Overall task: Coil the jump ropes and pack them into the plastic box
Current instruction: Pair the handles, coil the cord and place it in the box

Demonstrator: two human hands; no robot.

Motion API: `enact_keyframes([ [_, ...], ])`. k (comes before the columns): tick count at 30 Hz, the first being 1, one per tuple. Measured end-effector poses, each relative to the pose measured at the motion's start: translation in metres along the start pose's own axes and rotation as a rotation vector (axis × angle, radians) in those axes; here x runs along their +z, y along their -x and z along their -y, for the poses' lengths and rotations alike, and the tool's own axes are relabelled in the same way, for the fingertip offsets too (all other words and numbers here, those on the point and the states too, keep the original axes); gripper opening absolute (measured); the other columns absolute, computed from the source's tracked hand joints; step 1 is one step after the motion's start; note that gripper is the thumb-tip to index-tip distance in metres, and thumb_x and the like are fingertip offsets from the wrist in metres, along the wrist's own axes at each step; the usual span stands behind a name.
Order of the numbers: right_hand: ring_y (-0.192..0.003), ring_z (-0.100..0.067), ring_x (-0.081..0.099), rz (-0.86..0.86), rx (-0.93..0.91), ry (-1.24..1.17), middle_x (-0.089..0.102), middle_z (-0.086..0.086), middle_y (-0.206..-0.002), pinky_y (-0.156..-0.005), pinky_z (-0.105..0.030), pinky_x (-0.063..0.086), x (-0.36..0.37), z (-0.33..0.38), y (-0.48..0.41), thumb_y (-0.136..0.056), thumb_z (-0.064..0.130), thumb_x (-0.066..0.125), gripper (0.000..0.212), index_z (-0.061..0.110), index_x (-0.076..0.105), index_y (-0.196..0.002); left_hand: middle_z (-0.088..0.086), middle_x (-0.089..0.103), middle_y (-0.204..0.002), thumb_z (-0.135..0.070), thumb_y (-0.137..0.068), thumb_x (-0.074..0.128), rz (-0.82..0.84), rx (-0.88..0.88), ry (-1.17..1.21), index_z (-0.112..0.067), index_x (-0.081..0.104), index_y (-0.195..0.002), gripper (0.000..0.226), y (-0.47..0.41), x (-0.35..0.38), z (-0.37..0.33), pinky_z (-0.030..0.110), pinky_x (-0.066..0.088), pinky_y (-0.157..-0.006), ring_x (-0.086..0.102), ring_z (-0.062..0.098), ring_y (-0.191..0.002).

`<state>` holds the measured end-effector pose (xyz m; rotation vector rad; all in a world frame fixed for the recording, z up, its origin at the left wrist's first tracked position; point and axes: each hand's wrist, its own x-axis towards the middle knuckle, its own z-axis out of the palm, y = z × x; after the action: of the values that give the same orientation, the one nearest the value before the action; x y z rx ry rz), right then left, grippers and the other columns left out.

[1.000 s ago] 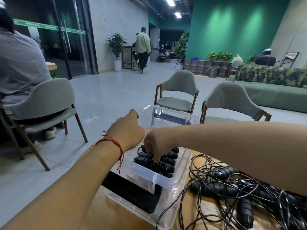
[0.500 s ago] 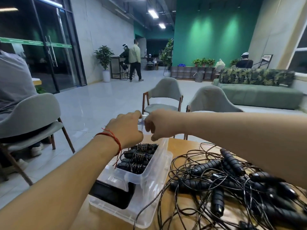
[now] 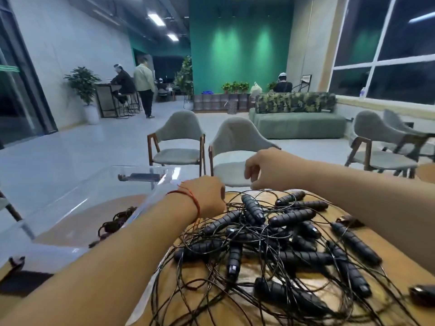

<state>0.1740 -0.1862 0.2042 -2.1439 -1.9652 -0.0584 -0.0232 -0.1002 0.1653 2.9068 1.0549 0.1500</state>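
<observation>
A tangled pile of black jump ropes [image 3: 270, 236] with ribbed handles and thin cords covers the round wooden table [image 3: 400, 264]. The clear plastic box [image 3: 77, 201] stands to its left, and coiled ropes [image 3: 117, 220] show blurred through its wall. My left hand [image 3: 207, 196], with a red string at the wrist, is at the pile's far left edge, back toward me and fingers hidden. My right hand [image 3: 263, 170] hovers above the pile's far edge with loosely curled fingers, nothing visible in them.
Two grey chairs [image 3: 179, 142] [image 3: 237, 147] stand just beyond the table, more chairs at right [image 3: 376, 147]. A flat black object [image 3: 23, 283] lies under the box at lower left. A small dark item [image 3: 423, 295] sits at the table's right edge. People are far off.
Both hands have left the box and swung right to the loose rope pile. The camera has turned right, so the box now lies at the left edge.
</observation>
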Motion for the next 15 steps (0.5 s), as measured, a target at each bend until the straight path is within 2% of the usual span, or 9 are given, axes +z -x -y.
enact_keyframes([
  [3, -0.081, 0.001, 0.067, -0.01, 0.068, -0.061, 0.075, 0.016, -0.085, -0.067, -0.018, 0.045, 0.007, -0.024, 0.023, -0.083, 0.022, 0.085, 0.016, 0.03, 0.078, -0.095, -0.002, 0.072, -0.117, -0.039, -0.095, 0.065, 0.085, 0.018, 0.004, -0.027, 0.075, -0.116, 0.026, -0.009, 0.021, -0.015, 0.04, 0.06, -0.095, 0.068, 0.022, -0.104],
  [6, -0.083, -0.001, 0.068, -0.02, 0.096, -0.122, 0.074, 0.016, -0.086, -0.068, -0.016, 0.044, 0.022, -0.038, 0.039, -0.085, 0.023, 0.084, 0.012, 0.03, 0.079, -0.095, -0.004, 0.073, -0.109, -0.042, -0.095, 0.066, 0.174, 0.047, -0.042, -0.028, 0.077, -0.109, 0.023, -0.009, 0.042, -0.022, 0.035, 0.059, -0.088, 0.068, 0.02, -0.097],
  [9, -0.081, 0.001, 0.065, 0.008, 0.103, -0.14, 0.071, 0.018, -0.084, -0.068, -0.014, 0.044, 0.04, -0.043, 0.048, -0.086, 0.022, 0.082, 0.011, 0.03, 0.08, -0.093, -0.004, 0.071, -0.106, -0.047, -0.098, 0.063, 0.259, 0.063, -0.056, -0.027, 0.075, -0.112, 0.027, -0.004, 0.064, -0.025, 0.037, 0.058, -0.09, 0.066, 0.02, -0.099],
  [13, -0.083, 0.0, 0.064, 0.178, 0.119, -0.077, 0.07, 0.019, -0.085, -0.069, -0.02, 0.047, 0.062, -0.044, 0.049, -0.089, 0.024, 0.078, 0.008, 0.03, 0.081, -0.092, -0.003, 0.07, -0.107, -0.036, -0.097, 0.068, 0.199, 0.029, -0.021, -0.028, 0.071, -0.109, 0.015, -0.003, 0.083, -0.023, 0.039, 0.059, -0.092, 0.066, 0.022, -0.099],
  [15, -0.091, -0.008, 0.064, 0.232, 0.114, -0.027, 0.066, 0.019, -0.092, -0.074, -0.023, 0.046, 0.071, -0.041, 0.049, -0.092, 0.029, 0.075, 0.012, 0.032, 0.079, -0.103, -0.003, 0.069, -0.107, -0.029, -0.098, 0.067, 0.16, 0.023, -0.016, -0.027, 0.071, -0.11, 0.013, -0.004, 0.087, -0.021, 0.039, 0.059, -0.093, 0.066, 0.022, -0.1],
])
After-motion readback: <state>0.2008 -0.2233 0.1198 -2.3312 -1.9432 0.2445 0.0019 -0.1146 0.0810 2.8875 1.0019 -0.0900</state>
